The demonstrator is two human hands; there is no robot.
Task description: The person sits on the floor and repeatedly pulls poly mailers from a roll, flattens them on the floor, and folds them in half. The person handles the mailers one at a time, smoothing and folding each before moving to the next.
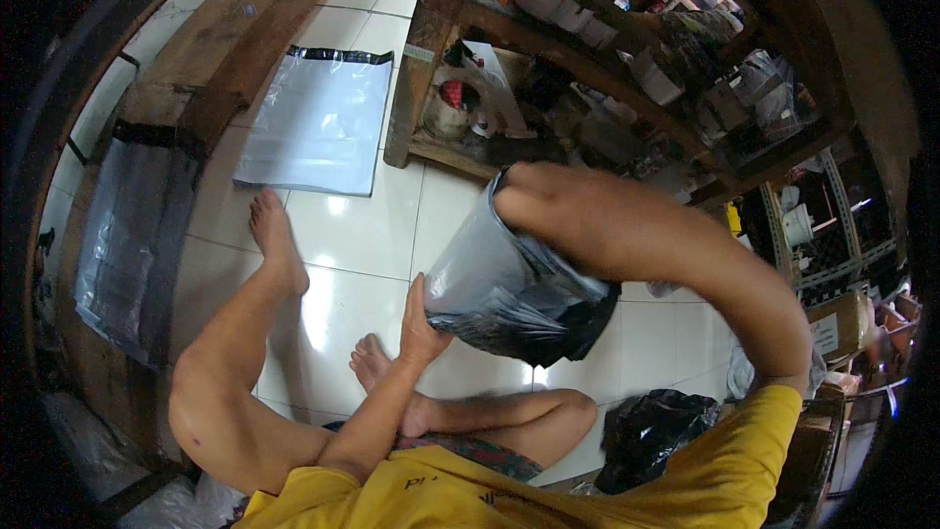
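Note:
I hold a grey and black plastic mailing bag (529, 284) above the tiled floor, in front of my folded leg. My left hand (423, 333) grips its lower left side, thumb along the outside and fingers partly hidden by the plastic. My right forearm crosses from the right, and my right hand (524, 194) is at the bag's upper edge, seemingly dipping inside. Its fingers are out of sight. On the floor ahead lies a flat stack of pale mailing bags (318, 122) with a black strip along the far edge.
A wooden bench (220, 59) runs along the left, with more grey plastic bags (132, 235) on it. A cluttered wooden shelf (578, 49) stands ahead to the right. Near my right side lies a crumpled black plastic bag (656, 431). A cardboard box (842, 328) is at the far right.

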